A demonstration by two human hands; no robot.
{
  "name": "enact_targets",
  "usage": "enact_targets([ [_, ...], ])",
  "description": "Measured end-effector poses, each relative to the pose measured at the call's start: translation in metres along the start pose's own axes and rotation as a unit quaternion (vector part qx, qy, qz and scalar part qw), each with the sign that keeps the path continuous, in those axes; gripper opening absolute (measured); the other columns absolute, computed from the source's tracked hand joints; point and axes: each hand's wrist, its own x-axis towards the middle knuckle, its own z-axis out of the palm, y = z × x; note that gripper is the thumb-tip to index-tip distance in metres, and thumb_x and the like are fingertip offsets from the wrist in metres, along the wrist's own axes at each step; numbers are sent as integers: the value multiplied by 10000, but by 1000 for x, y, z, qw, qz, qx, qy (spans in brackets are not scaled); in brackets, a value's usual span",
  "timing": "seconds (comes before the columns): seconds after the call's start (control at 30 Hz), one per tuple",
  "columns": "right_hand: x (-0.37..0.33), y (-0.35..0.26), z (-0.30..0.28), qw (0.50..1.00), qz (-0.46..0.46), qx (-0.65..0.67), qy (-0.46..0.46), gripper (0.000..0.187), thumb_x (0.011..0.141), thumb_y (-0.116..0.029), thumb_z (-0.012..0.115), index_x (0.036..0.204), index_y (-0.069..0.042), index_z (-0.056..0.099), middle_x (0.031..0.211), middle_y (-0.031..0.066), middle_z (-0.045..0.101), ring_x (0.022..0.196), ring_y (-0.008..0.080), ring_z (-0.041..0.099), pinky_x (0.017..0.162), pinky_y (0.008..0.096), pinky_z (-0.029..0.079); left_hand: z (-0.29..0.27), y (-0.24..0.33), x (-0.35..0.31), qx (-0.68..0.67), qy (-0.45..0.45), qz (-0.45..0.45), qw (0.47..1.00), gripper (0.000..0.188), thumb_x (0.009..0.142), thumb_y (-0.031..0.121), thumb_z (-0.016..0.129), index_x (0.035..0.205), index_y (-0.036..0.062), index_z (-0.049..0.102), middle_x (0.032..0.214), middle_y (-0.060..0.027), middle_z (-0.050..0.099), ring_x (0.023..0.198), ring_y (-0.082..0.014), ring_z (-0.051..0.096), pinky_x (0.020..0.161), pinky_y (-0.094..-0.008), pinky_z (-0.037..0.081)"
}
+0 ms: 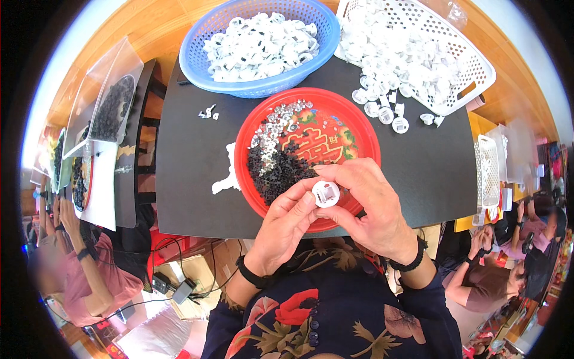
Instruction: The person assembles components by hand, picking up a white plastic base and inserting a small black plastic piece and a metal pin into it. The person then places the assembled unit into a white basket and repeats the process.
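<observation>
A small white round plastic piece, with a square recess in its face, is held above the near edge of the red tray. My left hand pinches it from the left between thumb and fingers. From the other side my right hand curls round it, thumb at its lower edge and fingers over the top. Under and beyond my hands, the tray holds a heap of tiny black parts and a scatter of clear, shiny parts. Printed gold characters and fruit decorate its bottom.
Behind the tray stand a blue basket and a white basket, both full of white plastic pieces. Loose white pieces spill onto the dark table. A crumpled white tissue lies left of the tray. Other people work at both sides.
</observation>
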Motion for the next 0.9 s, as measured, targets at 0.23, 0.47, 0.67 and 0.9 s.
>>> enact_targets([
  [0.23, 10, 4, -14, 999, -9, 1, -43, 510, 821, -139, 768, 1296, -51, 605, 1186, 133, 647, 1077, 343, 600, 931, 431, 487, 7, 5, -11, 104, 47, 53, 992, 389, 1072, 211, 504, 1388, -15, 492, 1268, -112, 631, 1162, -197, 621, 1028, -377, 492],
  [0.47, 82, 55, 3, 974, -83, -145, -153, 384, 906, -174, 661, 1253, -25, 592, 1254, 182, 590, 1152, 381, 571, 955, 471, 485, 2, 3, -19, 153, 50, 89, 983, 382, 1064, 237, 531, 1350, -15, 514, 1182, -123, 657, 1004, -168, 632, 956, -323, 501],
  [0.67, 107, 76, 44, 929, -87, -234, -272, 508, 829, 24, 627, 1329, -43, 567, 1385, 189, 526, 1252, 421, 513, 1017, 473, 462, -1, 1, -17, 136, 39, 103, 985, 337, 1070, 169, 516, 1360, -2, 532, 1221, -60, 626, 1060, -133, 608, 983, -306, 478],
  [0.9, 69, 74, 1, 935, -66, -217, -272, 452, 833, 6, 580, 1284, -18, 607, 1307, 162, 570, 1198, 384, 560, 976, 469, 508, -7, 3, -16, 135, 39, 107, 984, 349, 1065, 176, 526, 1357, -16, 528, 1229, -80, 631, 1090, -152, 612, 1002, -322, 486],
])
